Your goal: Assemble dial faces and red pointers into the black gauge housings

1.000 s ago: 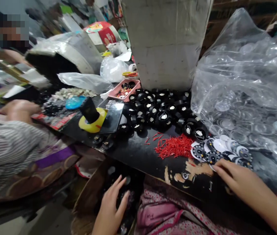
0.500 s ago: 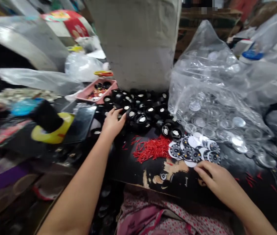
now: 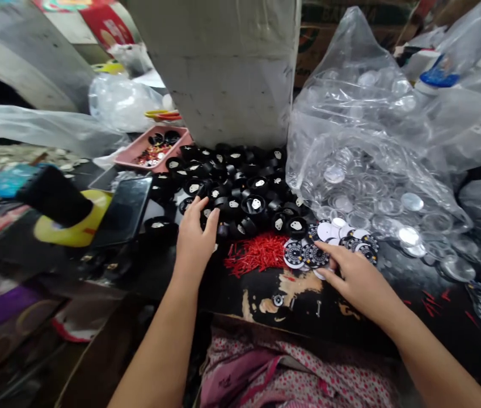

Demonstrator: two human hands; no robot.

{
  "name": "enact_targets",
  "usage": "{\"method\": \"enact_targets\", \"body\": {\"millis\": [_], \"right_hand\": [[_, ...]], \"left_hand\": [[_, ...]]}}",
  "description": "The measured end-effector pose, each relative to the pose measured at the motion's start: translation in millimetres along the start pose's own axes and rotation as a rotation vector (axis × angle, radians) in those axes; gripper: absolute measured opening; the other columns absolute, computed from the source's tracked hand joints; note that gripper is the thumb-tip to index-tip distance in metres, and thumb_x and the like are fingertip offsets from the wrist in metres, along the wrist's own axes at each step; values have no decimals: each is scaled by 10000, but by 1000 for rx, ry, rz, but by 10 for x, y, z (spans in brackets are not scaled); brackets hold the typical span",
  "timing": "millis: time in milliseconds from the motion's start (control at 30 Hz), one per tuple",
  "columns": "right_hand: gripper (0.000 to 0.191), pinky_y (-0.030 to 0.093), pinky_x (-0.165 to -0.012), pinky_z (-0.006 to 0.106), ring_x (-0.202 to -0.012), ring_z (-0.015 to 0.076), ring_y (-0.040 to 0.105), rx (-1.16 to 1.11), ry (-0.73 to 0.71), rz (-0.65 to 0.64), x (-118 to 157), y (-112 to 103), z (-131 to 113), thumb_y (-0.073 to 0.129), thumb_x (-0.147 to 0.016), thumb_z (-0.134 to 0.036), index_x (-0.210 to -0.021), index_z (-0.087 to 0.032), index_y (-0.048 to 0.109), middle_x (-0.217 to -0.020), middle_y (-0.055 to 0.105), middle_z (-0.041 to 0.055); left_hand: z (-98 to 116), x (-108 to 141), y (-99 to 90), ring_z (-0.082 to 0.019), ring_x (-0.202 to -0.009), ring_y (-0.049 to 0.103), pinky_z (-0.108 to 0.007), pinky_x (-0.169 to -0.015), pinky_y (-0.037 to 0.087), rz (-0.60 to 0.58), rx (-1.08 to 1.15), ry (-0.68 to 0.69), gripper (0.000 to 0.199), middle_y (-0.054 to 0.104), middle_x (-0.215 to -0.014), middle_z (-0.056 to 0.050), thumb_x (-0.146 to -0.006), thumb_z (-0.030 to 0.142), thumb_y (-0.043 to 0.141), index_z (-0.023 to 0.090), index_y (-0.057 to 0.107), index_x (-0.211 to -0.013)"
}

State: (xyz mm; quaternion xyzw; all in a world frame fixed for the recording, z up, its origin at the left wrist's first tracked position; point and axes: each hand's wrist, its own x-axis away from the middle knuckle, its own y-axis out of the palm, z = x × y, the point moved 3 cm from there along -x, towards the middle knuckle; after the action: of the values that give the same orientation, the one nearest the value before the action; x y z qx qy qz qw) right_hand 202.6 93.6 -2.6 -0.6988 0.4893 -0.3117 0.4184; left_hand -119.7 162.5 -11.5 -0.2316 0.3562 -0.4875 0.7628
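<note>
My left hand (image 3: 198,235) is at the near left edge of a heap of black round cases (image 3: 254,205), thumb and fingers apart, with nothing visible between them. On the right, my right hand (image 3: 349,272) reaches over a pile of printed black-and-white discs (image 3: 294,253), its fingertips touching them and its index finger and thumb apart. A heap of thin red pieces (image 3: 260,253) lies between the two hands, beside the discs. One small round part (image 3: 278,300) rests near the table's front edge.
A plastic bag (image 3: 351,124) with clear round covers stands at the right. At the left are a phone (image 3: 123,209), a yellow tape roll (image 3: 100,209) and a pink tray (image 3: 178,148). A grey pillar (image 3: 227,85) rises behind the cases.
My right hand has moved from the near edge of the disc pile up over it, and its fingers have spread. My left hand remains by the black cases. The camera view has shifted slightly.
</note>
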Motion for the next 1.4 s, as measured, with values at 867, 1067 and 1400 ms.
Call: {"method": "enact_targets", "body": {"millis": [867,1067,1400], "right_hand": [[433,444,-916,529,-1079,341,579,99,53,83,28,-76,-159,683,-869,-315,-1274,-184,599,-1170,633,151],[222,429,-886,472,-1041,308,585,71,64,264,-20,-25,-37,607,-886,-264,-1092,-184,623,-1082,636,124],[198,485,-786,350,-824,201,640,-432,214,304,19,-213,114,601,-898,-373,-865,-206,702,-869,699,32]], "left_hand": [[846,1623,262,-209,-856,723,-331,-773,585,-564,1324,-913,346,748,-1133,-75,-885,446,631,232,703,-1147],[872,1632,239,-252,-1015,711,-388,-906,569,-508,1321,-912,364,741,-1168,-64,-875,452,639,254,683,-1177],[893,1622,234,-226,-1026,694,-361,-914,558,-464,1426,-944,364,741,-1141,-94,-917,491,577,204,695,-1109]]}}
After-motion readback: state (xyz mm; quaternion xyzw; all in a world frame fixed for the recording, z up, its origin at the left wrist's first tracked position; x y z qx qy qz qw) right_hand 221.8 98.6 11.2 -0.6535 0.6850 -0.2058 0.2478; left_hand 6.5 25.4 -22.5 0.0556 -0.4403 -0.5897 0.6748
